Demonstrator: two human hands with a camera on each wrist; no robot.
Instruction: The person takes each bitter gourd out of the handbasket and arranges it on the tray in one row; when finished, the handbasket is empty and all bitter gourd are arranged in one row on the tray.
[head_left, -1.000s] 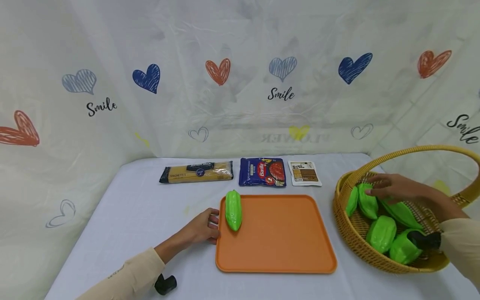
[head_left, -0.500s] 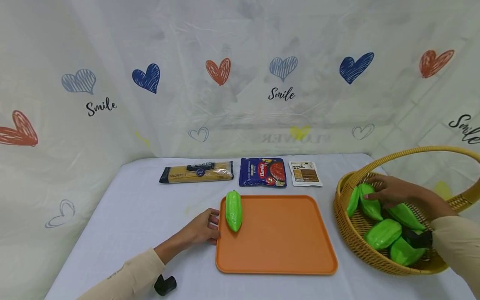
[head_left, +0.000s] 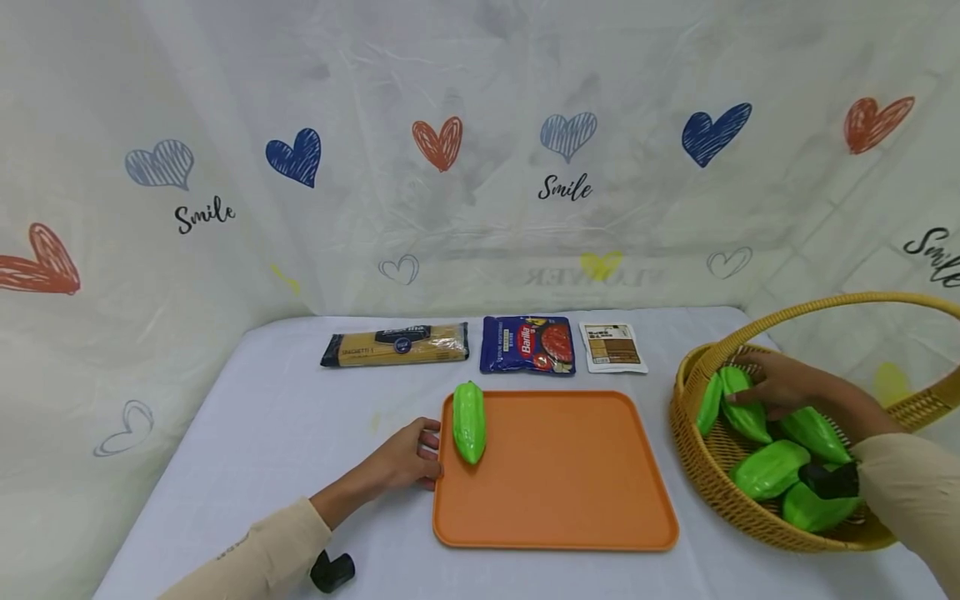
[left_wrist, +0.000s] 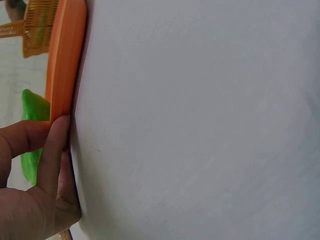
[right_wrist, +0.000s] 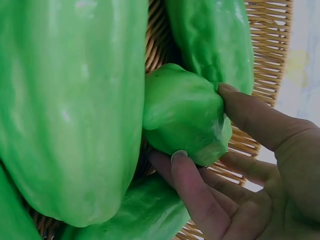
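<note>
My left hand (head_left: 405,454) pinches the left rim of an orange tray (head_left: 570,471) between thumb and fingers, as the left wrist view shows up close. Beside it, a glossy green ridged vegetable with a pointed end (head_left: 469,423) lies along the tray's left side. My right hand (head_left: 795,385) reaches into a woven basket (head_left: 697,471) at the right. There its thumb and fingers grip the end of another green ridged vegetable (right_wrist: 185,110), which lies among several like it. Part of the held vegetable is hidden behind the hand in the head view.
Along the back of the white-covered table lie a spaghetti pack (head_left: 397,344), a blue Barilla pouch (head_left: 527,344) and a small white packet (head_left: 612,347). The basket's tall handle (head_left: 795,312) arches over the right forearm. A hanging sheet (head_left: 480,217) with printed hearts stands behind.
My right hand has moved slightly deeper into the basket and its fingers have closed round a green vegetable. A vegetable at the basket's front has turned. My left hand stays at the tray.
</note>
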